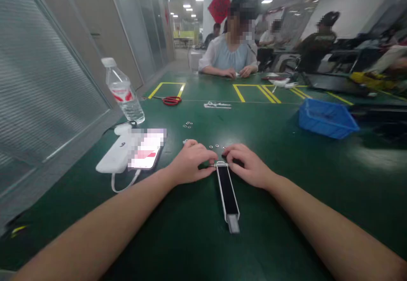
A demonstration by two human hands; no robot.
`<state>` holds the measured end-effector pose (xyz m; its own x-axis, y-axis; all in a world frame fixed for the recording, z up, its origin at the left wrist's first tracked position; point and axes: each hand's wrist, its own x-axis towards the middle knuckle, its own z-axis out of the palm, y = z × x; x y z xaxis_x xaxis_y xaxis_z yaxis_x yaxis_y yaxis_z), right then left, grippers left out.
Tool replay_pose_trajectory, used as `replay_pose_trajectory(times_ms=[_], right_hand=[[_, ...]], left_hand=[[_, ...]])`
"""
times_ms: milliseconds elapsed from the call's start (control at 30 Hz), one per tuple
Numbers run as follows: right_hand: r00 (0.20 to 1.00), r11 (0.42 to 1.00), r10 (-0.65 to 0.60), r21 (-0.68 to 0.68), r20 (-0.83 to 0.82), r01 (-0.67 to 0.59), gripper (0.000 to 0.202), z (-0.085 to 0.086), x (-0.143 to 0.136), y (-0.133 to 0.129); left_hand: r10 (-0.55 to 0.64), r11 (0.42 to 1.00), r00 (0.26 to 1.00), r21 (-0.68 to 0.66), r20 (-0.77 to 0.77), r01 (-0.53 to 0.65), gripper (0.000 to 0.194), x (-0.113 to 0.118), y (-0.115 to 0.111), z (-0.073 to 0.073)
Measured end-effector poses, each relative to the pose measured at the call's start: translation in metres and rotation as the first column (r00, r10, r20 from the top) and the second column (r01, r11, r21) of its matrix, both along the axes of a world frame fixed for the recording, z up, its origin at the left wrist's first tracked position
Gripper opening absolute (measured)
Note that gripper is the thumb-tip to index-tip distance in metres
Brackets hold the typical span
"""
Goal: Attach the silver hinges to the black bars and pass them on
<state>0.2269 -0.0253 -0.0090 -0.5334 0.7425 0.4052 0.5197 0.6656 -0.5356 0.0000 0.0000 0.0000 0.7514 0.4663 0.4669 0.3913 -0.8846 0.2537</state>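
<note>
A long narrow black piece with white edges (228, 192) lies on the green table (190, 238), with a greyish tab (233, 224) at its near end. Across its far end is a small silvery metal fitting (221, 164). My left hand (193, 162) is closed at the fitting's left side, pinching a thin metal end between thumb and fingers. At the right side of the same end, my right hand (246, 164) has its fingers curled in against the piece. Just beyond my fingertips lie a few small rings (216, 146); more small rings (188, 125) are farther off.
To the left are a water bottle (125, 98), a white power bank (112, 155) and a cabled phone (148, 153). Red-handled scissors (171, 100) and thin white pieces (217, 105) lie ahead. A blue bin (329, 119) stands right. A person (233, 56) sits opposite.
</note>
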Motion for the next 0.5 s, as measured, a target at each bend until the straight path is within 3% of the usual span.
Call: replay_pose_trajectory(times_ms=[133, 300, 500], right_hand=[[1.0, 1.0, -0.004, -0.001, 0.004, 0.004, 0.014, 0.0004, 0.0005, -0.0006], [1.0, 1.0, -0.02, -0.011, 0.009, 0.02, 0.013, 0.0001, 0.0005, -0.0006], [1.0, 1.0, -0.019, -0.022, 0.012, 0.019, 0.013, 0.0008, -0.0001, -0.0008]], left_hand=[[0.007, 1.0, 0.998, -0.005, -0.058, -0.007, 0.01, -0.0017, 0.0007, 0.0004], [0.041, 0.999, 0.999, -0.006, 0.009, -0.041, 0.019, -0.002, -0.0027, 0.0027], [0.231, 0.973, 0.969, -0.043, 0.089, -0.228, 0.026, -0.0018, -0.0007, -0.0016]])
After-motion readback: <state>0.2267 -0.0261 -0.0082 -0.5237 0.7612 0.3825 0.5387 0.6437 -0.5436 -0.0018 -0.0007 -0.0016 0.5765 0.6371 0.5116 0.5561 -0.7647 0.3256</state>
